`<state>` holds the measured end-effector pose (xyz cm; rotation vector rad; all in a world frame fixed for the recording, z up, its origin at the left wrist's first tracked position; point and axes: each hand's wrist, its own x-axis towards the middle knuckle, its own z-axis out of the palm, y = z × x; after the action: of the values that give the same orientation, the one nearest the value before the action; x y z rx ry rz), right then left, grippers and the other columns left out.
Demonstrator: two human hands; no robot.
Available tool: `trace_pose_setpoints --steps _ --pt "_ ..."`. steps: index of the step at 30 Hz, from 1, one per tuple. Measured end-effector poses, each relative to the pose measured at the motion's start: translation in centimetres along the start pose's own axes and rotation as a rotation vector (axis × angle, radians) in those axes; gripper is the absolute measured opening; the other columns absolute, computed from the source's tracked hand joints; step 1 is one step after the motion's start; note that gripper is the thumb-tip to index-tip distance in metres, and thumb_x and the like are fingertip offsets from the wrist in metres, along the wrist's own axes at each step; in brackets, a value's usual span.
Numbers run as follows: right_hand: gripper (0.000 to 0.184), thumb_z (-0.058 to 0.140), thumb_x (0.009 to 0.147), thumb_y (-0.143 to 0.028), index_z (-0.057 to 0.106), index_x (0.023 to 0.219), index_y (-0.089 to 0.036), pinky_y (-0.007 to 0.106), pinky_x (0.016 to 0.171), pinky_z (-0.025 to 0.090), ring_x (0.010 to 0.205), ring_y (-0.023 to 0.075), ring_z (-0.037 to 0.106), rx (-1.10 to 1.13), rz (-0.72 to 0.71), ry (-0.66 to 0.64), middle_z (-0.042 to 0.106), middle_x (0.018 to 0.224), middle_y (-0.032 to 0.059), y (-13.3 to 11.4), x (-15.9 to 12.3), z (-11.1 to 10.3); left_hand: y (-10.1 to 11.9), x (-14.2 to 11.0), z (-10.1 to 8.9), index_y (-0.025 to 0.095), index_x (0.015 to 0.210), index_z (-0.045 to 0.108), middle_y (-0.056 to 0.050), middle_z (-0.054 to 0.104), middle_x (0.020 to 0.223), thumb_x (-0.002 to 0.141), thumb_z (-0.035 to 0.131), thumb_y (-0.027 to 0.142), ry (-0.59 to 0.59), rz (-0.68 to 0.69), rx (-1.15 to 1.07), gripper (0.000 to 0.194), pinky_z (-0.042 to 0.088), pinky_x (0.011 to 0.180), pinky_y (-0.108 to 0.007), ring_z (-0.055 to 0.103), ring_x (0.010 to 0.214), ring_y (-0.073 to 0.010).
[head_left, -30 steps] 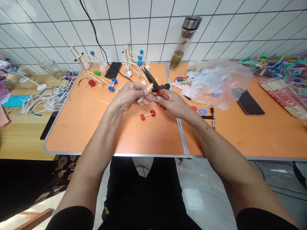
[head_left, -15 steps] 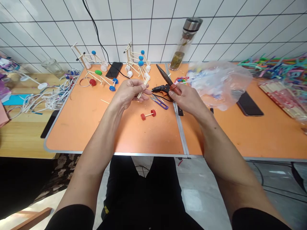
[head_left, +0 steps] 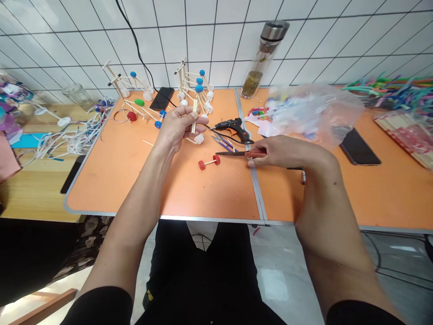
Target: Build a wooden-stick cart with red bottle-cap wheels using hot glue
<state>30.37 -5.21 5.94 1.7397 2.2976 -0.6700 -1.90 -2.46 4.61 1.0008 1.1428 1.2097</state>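
My left hand [head_left: 181, 126] pinches a few short wooden sticks [head_left: 194, 116] upright between thumb and fingers. In my right hand [head_left: 274, 152] is a small knife [head_left: 233, 154] with a dark, pointed blade and a reddish-brown handle; its tip points left, low over the table. Just past the blade lie purple-handled snips [head_left: 223, 143] and a black glue gun [head_left: 232, 128]. A stick with two red wheels [head_left: 209, 162] rests in front of the knife tip. Near my left fingers sits a white wheel [head_left: 199, 139] on a stick.
Stick frames with blue and white wheels [head_left: 199, 85] stand at the back, beside a phone [head_left: 162, 98]. A glass bottle [head_left: 260, 63] stands by the tiled wall. To the right are a plastic bag [head_left: 314, 110] and another phone [head_left: 359, 148]. White cords [head_left: 72, 133] lie left.
My right hand has moved toward me and turned, swinging the knife from slanting away to pointing left. My left hand has turned the sticks more upright, and the white wheel now shows beneath it.
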Motion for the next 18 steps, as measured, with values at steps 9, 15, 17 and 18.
trace_pose_setpoints --steps 9,15,17,18 --pt "0.038 0.097 0.093 -0.045 0.063 0.085 -0.029 0.045 0.074 0.039 0.082 0.0286 0.067 -0.170 0.029 -0.044 0.079 0.092 0.0035 -1.7 0.2 1.8 -0.4 0.2 0.4 0.023 0.112 0.072 -0.003 0.093 0.093 0.102 0.102 0.032 0.000 -0.039 0.030 0.032 0.063 0.065 -0.019 0.093 0.079 -0.0179" --pt "0.023 0.097 0.093 -0.042 0.077 0.091 -0.030 0.048 0.074 0.042 0.078 0.0313 0.071 -0.161 0.088 -0.027 0.079 0.084 0.0040 -2.3 0.0 1.9 -0.6 0.2 0.8 0.023 0.111 0.072 -0.003 0.094 0.095 0.105 0.098 0.029 -0.004 -0.043 0.037 0.027 0.062 0.064 -0.018 0.094 0.082 -0.0179" --pt "0.029 0.094 0.098 -0.047 0.074 0.085 -0.030 0.048 0.073 0.041 0.075 0.0304 0.069 -0.147 0.091 -0.029 0.077 0.080 0.0047 -2.8 -0.2 1.7 -0.7 0.3 0.8 0.022 0.110 0.072 -0.003 0.093 0.095 0.104 0.099 0.030 -0.003 -0.043 0.035 0.029 0.062 0.065 -0.018 0.094 0.081 -0.0180" --pt "0.034 0.092 0.101 -0.050 0.072 0.082 -0.029 0.048 0.073 0.041 0.075 0.0299 0.068 -0.143 0.091 -0.028 0.076 0.078 0.0050 -3.1 -0.4 1.6 -0.8 0.3 0.9 0.022 0.110 0.072 -0.003 0.093 0.095 0.103 0.100 0.031 -0.004 -0.042 0.033 0.030 0.062 0.066 -0.018 0.093 0.080 -0.0178"
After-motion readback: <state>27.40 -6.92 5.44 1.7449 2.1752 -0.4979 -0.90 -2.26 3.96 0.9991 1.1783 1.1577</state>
